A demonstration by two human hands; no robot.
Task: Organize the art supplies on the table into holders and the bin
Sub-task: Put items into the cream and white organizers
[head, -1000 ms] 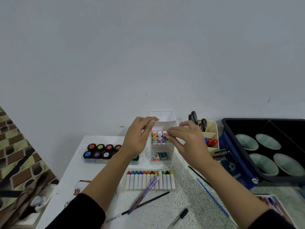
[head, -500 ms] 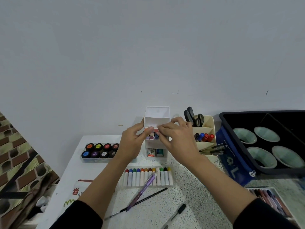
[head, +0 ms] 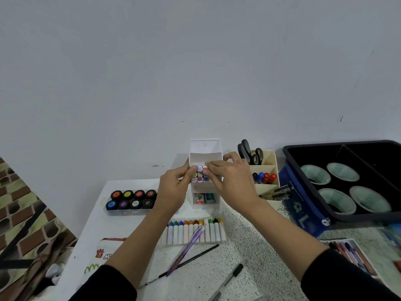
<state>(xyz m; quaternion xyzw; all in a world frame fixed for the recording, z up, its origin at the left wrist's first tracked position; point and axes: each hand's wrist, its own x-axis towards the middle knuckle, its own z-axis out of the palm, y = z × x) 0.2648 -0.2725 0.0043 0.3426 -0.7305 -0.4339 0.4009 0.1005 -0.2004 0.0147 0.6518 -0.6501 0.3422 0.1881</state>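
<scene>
- White holder (head: pixel 204 190): stands upright at the back of the table (head: pixel 249 246), against the wall, with three tiers opening toward the camera.
- Markers (head: pixel 199 177): stacked in the middle tier, long axes running front to back and cap ends facing the camera. Eight cap ends show; any others are hidden behind the fingers.
- Left hand (head: pixel 173 189): fingers curled round the holder's left wall, thumb tip resting on the top-left marker cap.
- Right hand (head: pixel 231 181): fingers curled round the holder's right wall, thumb pressed on the caps at the right of the stack.
- Bottom tier: two small boxes (head: pixel 204 198), side by side.
- Beige holder (head: pixel 269 187): just right of the white one; holds black-handled scissors (head: pixel 249 154) at the back and four markers, two blue and two red, in the middle.
- Paint pots (head: pixel 131 199): eight, in two rows of four, left of the hands.
- Crayons (head: pixel 195 232): about a dozen in one row, tips pointing away.
- Purple pencil (head: pixel 186 249): lies diagonally over the crayons.
- Black bin (head: pixel 303 148): at the right, holding four bowls (head: pixel 338 197).
</scene>
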